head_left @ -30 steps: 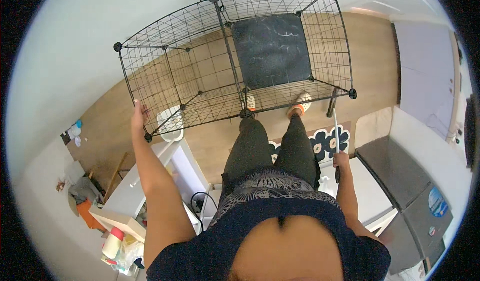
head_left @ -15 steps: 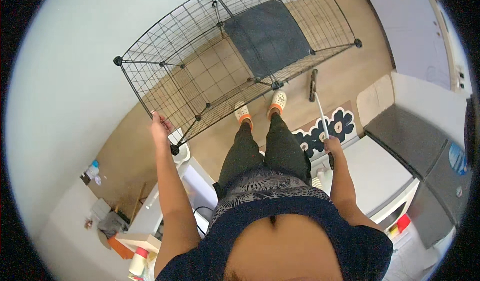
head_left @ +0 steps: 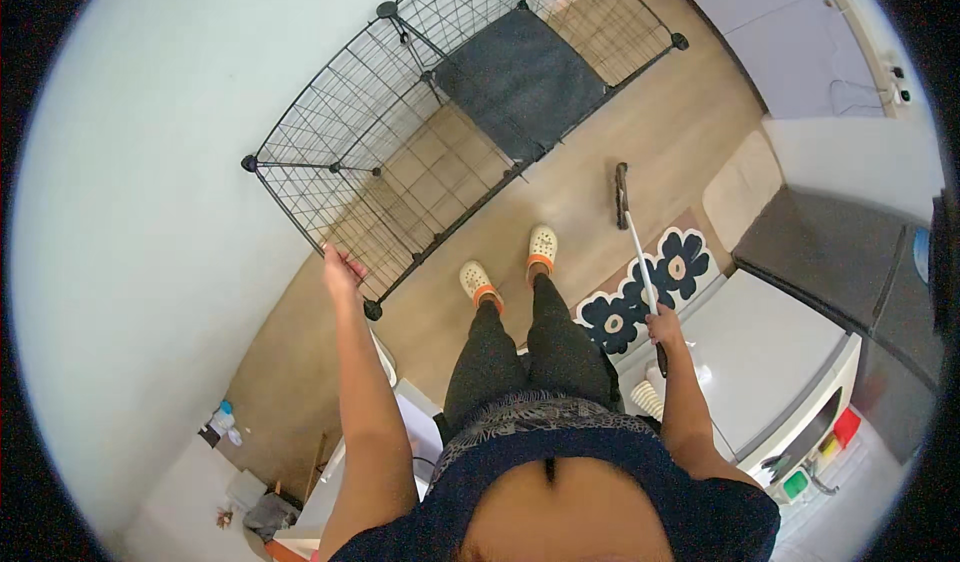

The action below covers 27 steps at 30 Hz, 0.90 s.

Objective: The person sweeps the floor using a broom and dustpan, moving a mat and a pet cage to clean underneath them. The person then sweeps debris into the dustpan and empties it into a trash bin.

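A head-worn fisheye looks down past the wearer's torso (head_left: 560,502) to the floor (head_left: 690,132).

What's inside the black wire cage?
A dark square panel shows in the right half of the cage; I can't tell whether it lies inside or forms the base. Elsewhere, floor and white wall show through. Whatever is under the panel is covered.

Person's L grip (head_left: 343,272) is holding the near L end of a blk wire cage (head_left: 428,76); a dark sq. panel (head_left: 515,82) is showing in its R half. R grip (head_left: 663,324) is clutching a white-poled floor tool (head_left: 640,255), dark head at far end. Cream clogs (head_left: 541,247) w/ orange straps are standing btwn cage & flower-print mat (head_left: 647,294).
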### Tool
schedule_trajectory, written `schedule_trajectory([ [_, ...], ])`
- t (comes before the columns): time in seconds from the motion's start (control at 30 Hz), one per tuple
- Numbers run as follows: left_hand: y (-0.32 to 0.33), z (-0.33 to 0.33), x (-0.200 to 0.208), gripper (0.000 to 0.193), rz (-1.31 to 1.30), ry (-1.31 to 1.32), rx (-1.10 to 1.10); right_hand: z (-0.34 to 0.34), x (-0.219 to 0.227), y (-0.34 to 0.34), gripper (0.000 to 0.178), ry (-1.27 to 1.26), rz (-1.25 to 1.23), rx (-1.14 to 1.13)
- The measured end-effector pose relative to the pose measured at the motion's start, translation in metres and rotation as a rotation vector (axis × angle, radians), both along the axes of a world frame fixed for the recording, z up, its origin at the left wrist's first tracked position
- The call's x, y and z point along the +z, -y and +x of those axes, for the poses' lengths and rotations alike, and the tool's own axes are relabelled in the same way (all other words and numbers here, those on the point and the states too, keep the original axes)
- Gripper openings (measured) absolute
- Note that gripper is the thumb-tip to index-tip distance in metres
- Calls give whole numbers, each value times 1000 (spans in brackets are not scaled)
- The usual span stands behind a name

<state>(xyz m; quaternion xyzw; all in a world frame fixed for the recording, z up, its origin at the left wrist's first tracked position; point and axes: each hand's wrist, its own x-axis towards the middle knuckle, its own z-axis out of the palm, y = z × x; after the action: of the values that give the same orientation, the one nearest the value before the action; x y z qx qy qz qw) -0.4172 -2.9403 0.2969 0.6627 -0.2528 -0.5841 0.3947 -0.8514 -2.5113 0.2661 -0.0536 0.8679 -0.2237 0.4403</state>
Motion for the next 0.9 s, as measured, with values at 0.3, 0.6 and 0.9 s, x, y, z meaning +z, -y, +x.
schedule_trajectory([
  [0.3,12,-5,15,43,82,27,32,-12,24,8,32,-233,101,216],
  [0.6,17,-20,36,44,105,165,-42,-100,-9,123,27,-492,119,600],
  [0.9,15,-32,23,44,119,204,9,-23,-54,167,26,-412,238,706],
])
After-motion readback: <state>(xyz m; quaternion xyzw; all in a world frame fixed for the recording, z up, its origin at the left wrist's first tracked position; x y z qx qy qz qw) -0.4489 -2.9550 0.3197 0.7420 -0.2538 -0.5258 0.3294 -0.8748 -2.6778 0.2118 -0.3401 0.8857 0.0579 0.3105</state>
